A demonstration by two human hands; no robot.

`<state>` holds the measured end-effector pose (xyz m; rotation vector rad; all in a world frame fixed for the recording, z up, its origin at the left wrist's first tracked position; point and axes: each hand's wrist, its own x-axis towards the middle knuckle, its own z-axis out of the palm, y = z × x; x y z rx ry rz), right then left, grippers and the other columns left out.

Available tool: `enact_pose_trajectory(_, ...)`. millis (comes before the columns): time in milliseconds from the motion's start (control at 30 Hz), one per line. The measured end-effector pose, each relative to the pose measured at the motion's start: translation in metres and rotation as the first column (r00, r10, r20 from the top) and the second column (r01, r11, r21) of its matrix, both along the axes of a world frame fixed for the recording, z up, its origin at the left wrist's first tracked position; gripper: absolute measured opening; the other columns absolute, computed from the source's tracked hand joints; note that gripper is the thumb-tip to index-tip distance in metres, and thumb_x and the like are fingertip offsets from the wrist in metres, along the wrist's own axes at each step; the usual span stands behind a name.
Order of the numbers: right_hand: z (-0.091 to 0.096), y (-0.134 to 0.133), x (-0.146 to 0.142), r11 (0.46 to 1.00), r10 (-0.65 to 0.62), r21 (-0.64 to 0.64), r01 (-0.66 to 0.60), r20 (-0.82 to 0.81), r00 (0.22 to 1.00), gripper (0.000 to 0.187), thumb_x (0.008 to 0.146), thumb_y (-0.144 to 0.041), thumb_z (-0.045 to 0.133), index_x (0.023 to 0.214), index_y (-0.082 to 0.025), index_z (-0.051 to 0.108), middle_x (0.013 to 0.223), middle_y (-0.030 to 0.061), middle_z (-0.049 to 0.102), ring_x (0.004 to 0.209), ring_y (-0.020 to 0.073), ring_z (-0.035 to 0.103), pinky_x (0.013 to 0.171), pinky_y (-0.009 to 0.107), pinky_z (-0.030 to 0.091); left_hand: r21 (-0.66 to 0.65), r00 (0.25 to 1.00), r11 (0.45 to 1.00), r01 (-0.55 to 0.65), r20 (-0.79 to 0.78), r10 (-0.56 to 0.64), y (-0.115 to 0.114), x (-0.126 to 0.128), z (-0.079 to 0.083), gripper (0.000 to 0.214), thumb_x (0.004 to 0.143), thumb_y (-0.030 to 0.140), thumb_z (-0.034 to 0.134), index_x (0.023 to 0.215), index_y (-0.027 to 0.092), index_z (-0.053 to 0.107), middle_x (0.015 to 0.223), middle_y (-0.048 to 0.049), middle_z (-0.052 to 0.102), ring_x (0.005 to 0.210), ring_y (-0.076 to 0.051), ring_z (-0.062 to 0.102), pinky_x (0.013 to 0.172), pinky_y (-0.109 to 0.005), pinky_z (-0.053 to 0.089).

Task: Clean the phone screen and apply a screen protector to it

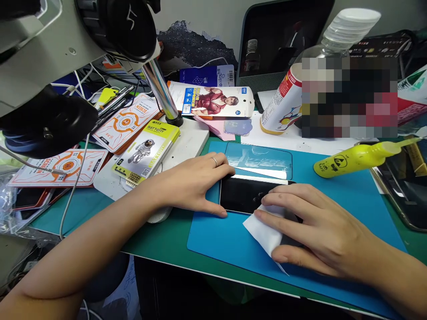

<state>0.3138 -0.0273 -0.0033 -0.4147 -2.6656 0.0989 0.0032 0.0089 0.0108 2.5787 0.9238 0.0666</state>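
A smartphone [238, 193] with a dark screen lies on the blue mat [213, 240]. My left hand [200, 182] is at its left end, thumb and fingers on opposite edges, gripping it. Under the fingers of my right hand [316, 226] is a folded white cleaning wipe [265, 233], pressed against the phone's right part, which the hand hides. Just behind the phone lies a clear screen protector [260, 160] with a dark border.
A yellow ESD bottle [350, 161] stands tilted in view at the right, near another phone [407, 191]. Microscope parts [43, 106] overhang the left side. Battery [147, 151] and screen boxes [130, 122] sit there. Behind are a spray can [282, 102] and a dark monitor [267, 31].
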Motion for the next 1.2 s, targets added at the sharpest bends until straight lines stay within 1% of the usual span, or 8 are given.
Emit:
enact_pose_trajectory(133, 0.0015, 0.0003, -0.0031, 1.000, -0.010, -0.021, 0.010, 0.012, 1.000, 0.044, 0.108, -0.050, 0.059, 0.125, -0.013, 0.076, 0.117, 0.0167, 0.073, 0.115, 0.0306, 0.063, 0.091, 0.044, 0.056, 0.007, 1.000, 1.000, 0.003, -0.004, -0.003, -0.0003, 0.0001, 0.0004, 0.078, 0.087, 0.065, 0.087, 0.139, 0.015, 0.058, 0.130, -0.0149, 0.062, 0.118, -0.034, 0.063, 0.095, -0.042, 0.052)
enact_pose_trajectory(367, -0.0010, -0.0001, -0.0032, 1.000, -0.015, -0.020, 0.016, 0.034, 0.999, 0.048, 0.108, -0.053, 0.058, 0.131, -0.014, 0.073, 0.123, 0.0173, 0.071, 0.117, 0.0318, 0.060, 0.094, 0.047, 0.056, 0.012, 1.000, 1.000, 0.004, -0.014, -0.004, -0.0012, 0.0003, 0.0010, 0.079, 0.086, 0.064, 0.088, 0.139, 0.014, 0.058, 0.130, -0.0145, 0.062, 0.118, -0.033, 0.063, 0.095, -0.042, 0.052)
enact_pose_trajectory(533, -0.0006, -0.0001, -0.0013, 1.000, -0.008, -0.026, 0.008, 0.016, 1.000, 0.044, 0.108, -0.051, 0.059, 0.126, -0.014, 0.074, 0.122, 0.0169, 0.070, 0.119, 0.0314, 0.060, 0.097, 0.046, 0.055, 0.015, 1.000, 1.000, 0.005, -0.014, -0.005, -0.0006, 0.0009, 0.0009, 0.079, 0.086, 0.064, 0.088, 0.140, 0.014, 0.058, 0.130, -0.0144, 0.062, 0.118, -0.033, 0.063, 0.095, -0.042, 0.052)
enact_pose_trajectory(767, 0.0002, 0.0001, -0.0042, 1.000, -0.014, -0.019, 0.015, 0.045, 0.999, 0.046, 0.108, -0.053, 0.057, 0.129, -0.015, 0.073, 0.126, 0.0184, 0.071, 0.121, 0.0332, 0.060, 0.094, 0.049, 0.057, -0.004, 1.000, 1.000, -0.007, -0.022, 0.007, -0.0014, 0.0013, 0.0014, 0.080, 0.086, 0.063, 0.088, 0.142, 0.015, 0.057, 0.131, -0.0140, 0.061, 0.120, -0.033, 0.063, 0.096, -0.042, 0.052)
enact_pose_trajectory(900, 0.0010, -0.0002, -0.0044, 1.000, -0.017, -0.011, 0.018, 0.047, 0.999, 0.048, 0.108, -0.054, 0.057, 0.129, -0.014, 0.073, 0.126, 0.0196, 0.071, 0.122, 0.0342, 0.061, 0.093, 0.049, 0.058, -0.010, 1.000, 1.000, -0.009, -0.016, 0.009, -0.0014, 0.0010, 0.0020, 0.078, 0.086, 0.062, 0.088, 0.140, 0.016, 0.058, 0.130, -0.0139, 0.062, 0.120, -0.033, 0.063, 0.095, -0.041, 0.052)
enact_pose_trajectory(1000, 0.0014, -0.0006, -0.0041, 1.000, -0.019, -0.009, 0.020, 0.039, 0.999, 0.046, 0.107, -0.054, 0.059, 0.126, -0.014, 0.073, 0.126, 0.0199, 0.072, 0.122, 0.0346, 0.061, 0.093, 0.050, 0.059, -0.008, 1.000, 1.000, -0.010, -0.016, 0.010, -0.0013, 0.0007, 0.0018, 0.078, 0.086, 0.062, 0.088, 0.141, 0.015, 0.058, 0.130, -0.0140, 0.062, 0.119, -0.033, 0.063, 0.095, -0.041, 0.051)
enact_pose_trajectory(1200, 0.0006, 0.0002, -0.0029, 1.000, -0.023, -0.011, 0.023, 0.036, 0.999, 0.046, 0.107, -0.053, 0.059, 0.128, -0.015, 0.074, 0.127, 0.0194, 0.073, 0.122, 0.0344, 0.063, 0.093, 0.051, 0.061, -0.002, 1.000, 1.000, -0.003, -0.009, 0.003, -0.0011, 0.0006, 0.0011, 0.081, 0.086, 0.063, 0.088, 0.141, 0.013, 0.058, 0.130, -0.0144, 0.062, 0.119, -0.033, 0.063, 0.095, -0.041, 0.050)
